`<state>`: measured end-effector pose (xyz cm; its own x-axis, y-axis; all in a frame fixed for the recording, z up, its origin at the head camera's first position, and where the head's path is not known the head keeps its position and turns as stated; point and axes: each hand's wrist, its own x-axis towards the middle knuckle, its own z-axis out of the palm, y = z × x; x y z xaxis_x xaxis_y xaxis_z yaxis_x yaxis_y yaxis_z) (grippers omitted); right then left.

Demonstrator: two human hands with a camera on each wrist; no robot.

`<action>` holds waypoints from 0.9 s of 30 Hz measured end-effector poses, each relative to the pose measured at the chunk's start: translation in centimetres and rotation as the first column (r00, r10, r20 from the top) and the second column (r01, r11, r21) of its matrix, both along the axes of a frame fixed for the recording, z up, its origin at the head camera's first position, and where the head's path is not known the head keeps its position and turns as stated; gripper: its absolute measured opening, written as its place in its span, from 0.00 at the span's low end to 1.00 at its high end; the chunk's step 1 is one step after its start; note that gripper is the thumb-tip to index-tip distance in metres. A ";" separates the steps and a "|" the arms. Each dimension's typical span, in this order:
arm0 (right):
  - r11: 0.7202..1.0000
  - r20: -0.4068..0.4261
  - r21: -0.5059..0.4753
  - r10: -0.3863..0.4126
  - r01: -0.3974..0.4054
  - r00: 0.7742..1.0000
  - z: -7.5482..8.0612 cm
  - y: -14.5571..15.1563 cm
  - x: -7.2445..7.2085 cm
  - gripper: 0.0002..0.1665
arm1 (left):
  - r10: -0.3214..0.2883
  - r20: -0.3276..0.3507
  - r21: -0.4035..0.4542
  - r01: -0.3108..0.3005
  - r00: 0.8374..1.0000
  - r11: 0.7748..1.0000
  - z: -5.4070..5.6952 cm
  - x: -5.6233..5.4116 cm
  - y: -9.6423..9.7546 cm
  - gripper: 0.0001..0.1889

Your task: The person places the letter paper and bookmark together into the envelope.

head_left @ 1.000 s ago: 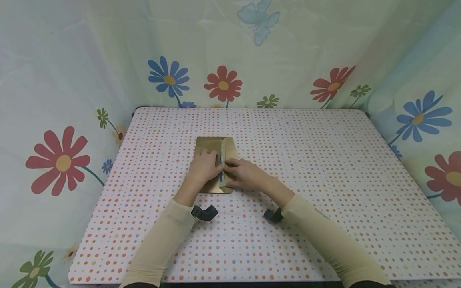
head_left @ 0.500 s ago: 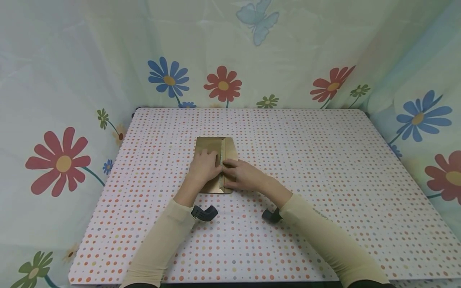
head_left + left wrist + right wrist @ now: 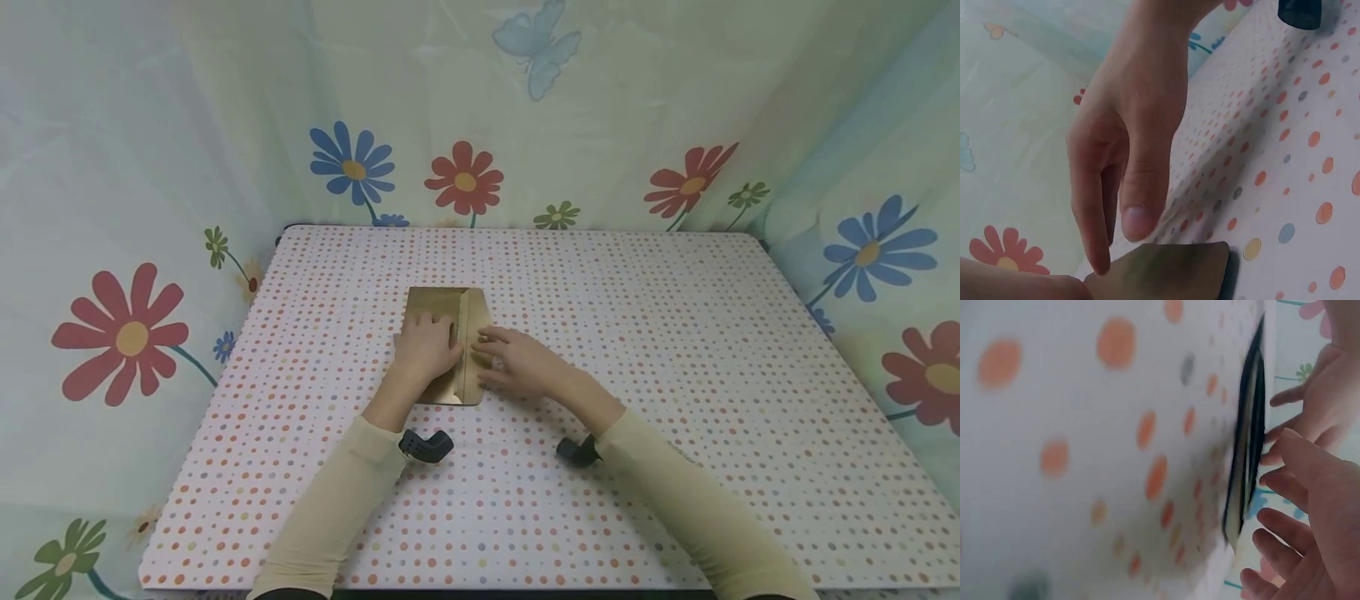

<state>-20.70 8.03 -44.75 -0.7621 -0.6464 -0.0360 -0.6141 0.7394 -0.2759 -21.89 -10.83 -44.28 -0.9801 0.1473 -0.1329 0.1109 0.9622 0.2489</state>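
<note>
A gold envelope (image 3: 437, 300) lies flat on the dotted table, its flap (image 3: 474, 310) spread out to the right. My left hand (image 3: 426, 348) rests on the envelope's body, fingers pointing away from me and thumb near the crease. In the left wrist view, the thumb and index finger of this left hand (image 3: 1141, 150) reach down, nearly straight. Over the flap's right edge is my right hand (image 3: 517, 362), its fingers loosely bent and apart. The right wrist view has the right hand (image 3: 1316, 506) beside the envelope (image 3: 1247, 444), seen edge-on, with nothing in its grasp.
The white table (image 3: 675, 333) is covered in coloured dots. Flowered curtains (image 3: 600, 100) hang behind it and at both sides. Dark wrist-camera mounts (image 3: 427, 447) stick out from both sleeves, low over the table.
The bluish strip along the envelope's crease narrowed and is now out of sight. My right hand has drawn back right from the crease, fingers loosened. The left hand has stayed in place.
</note>
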 end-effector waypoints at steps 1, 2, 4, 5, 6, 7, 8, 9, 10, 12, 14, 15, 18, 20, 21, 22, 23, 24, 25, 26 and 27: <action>1.000 -0.009 -0.012 -0.004 0.004 1.000 0.2 0.2 0.0 0.31 | 0.001 -0.017 0.005 -0.001 1.000 1.000 0.0 -0.1 0.1 0.26; 1.000 -0.016 -0.021 -0.012 0.011 1.000 0.4 0.4 0.0 0.31 | -0.002 -0.040 0.010 0.003 0.999 1.000 0.0 -0.2 0.1 0.26; 0.999 -0.035 -0.039 -0.024 0.023 0.999 0.7 0.7 -0.1 0.30 | -0.014 -0.109 0.021 0.017 0.994 1.000 0.0 -0.4 0.1 0.25; 0.998 -0.040 -0.048 -0.034 0.032 0.999 0.9 0.8 -0.1 0.30 | -0.023 -0.150 0.035 0.029 0.988 0.999 0.0 -0.5 0.2 0.25; 0.997 -0.042 -0.056 -0.047 0.045 0.998 1.1 0.9 -0.2 0.30 | -0.031 -0.193 0.043 0.040 0.981 0.998 0.0 -0.7 0.2 0.25; 0.996 -0.046 -0.062 -0.059 0.056 0.997 1.2 1.0 -0.2 0.31 | -0.039 -0.235 0.051 0.053 0.971 0.997 0.0 -0.8 0.2 0.25; 0.995 -0.045 -0.066 -0.075 0.072 0.996 1.3 1.0 -0.3 0.31 | -0.047 -0.273 0.055 0.064 0.961 0.996 0.0 -1.0 0.2 0.26; 0.994 -0.047 -0.070 -0.088 0.084 0.995 1.4 1.1 -0.3 0.31 | -0.052 -0.310 0.060 0.074 0.949 0.995 0.0 -1.2 0.2 0.26; 0.992 -0.048 -0.078 -0.100 0.096 0.994 1.5 1.1 -0.4 0.32 | -0.058 -0.346 0.066 0.086 0.936 0.994 0.0 -1.4 0.1 0.27; 0.989 -0.057 -0.091 -0.120 0.115 0.991 1.6 1.2 -0.5 0.33 | -0.065 -0.410 0.071 0.103 0.910 0.992 0.0 -1.7 0.1 0.29; 0.987 -0.082 -0.105 -0.132 0.123 0.988 1.6 1.3 -0.7 0.34 | -0.070 -0.464 0.061 0.110 0.883 0.992 -0.1 -2.0 0.0 0.30; 0.986 -0.098 -0.109 -0.135 0.125 0.986 1.5 1.3 -0.8 0.35 | -0.071 -0.485 0.055 0.111 0.871 0.992 -0.1 -2.1 -0.1 0.31; 0.984 -0.165 -0.132 -0.138 0.117 0.977 1.6 1.4 -1.0 0.37 | -0.067 -0.524 0.041 0.104 0.849 0.994 -0.3 -2.3 -0.2 0.31; 0.983 -0.218 -0.147 -0.142 0.111 0.966 1.7 1.4 -1.1 0.38 | -0.066 -0.533 0.030 0.097 0.844 0.995 -0.4 -2.4 -0.2 0.31; 0.982 -0.248 -0.154 -0.143 0.106 0.958 1.8 1.5 -1.1 0.38 | -0.065 -0.536 0.028 0.094 0.842 0.995 -0.5 -2.4 -0.2 0.31; 0.981 -0.278 -0.163 -0.144 0.101 0.950 1.8 1.5 -1.2 0.39 | -0.064 -0.536 0.023 0.091 0.842 0.996 -0.6 -2.3 -0.2 0.31; 0.981 -0.307 -0.169 -0.147 0.098 0.940 1.9 1.6 -1.2 0.39 | -0.066 -0.534 0.015 0.087 0.843 0.996 -0.7 -2.3 -0.2 0.31; 0.980 -0.328 -0.170 -0.154 0.102 0.932 1.9 1.6 -1.3 0.39 | -0.068 -0.531 0.006 0.084 0.845 0.996 -0.7 -2.3 -0.2 0.31; 0.980 -0.344 -0.165 -0.165 0.114 0.924 1.9 1.7 -1.4 0.40 | -0.071 -0.526 -0.003 0.081 0.848 0.997 -0.7 -2.3 -0.3 0.31; 0.979 -0.352 -0.161 -0.176 0.126 0.919 2.0 1.8 -1.4 0.40 | -0.073 -0.515 -0.011 0.079 0.854 0.997 -0.8 -2.4 -0.3 0.31; 0.978 -0.357 -0.156 -0.188 0.141 0.915 2.0 1.9 -1.5 0.40 | -0.076 -0.504 -0.018 0.078 0.860 0.997 -0.8 -2.4 -0.4 0.31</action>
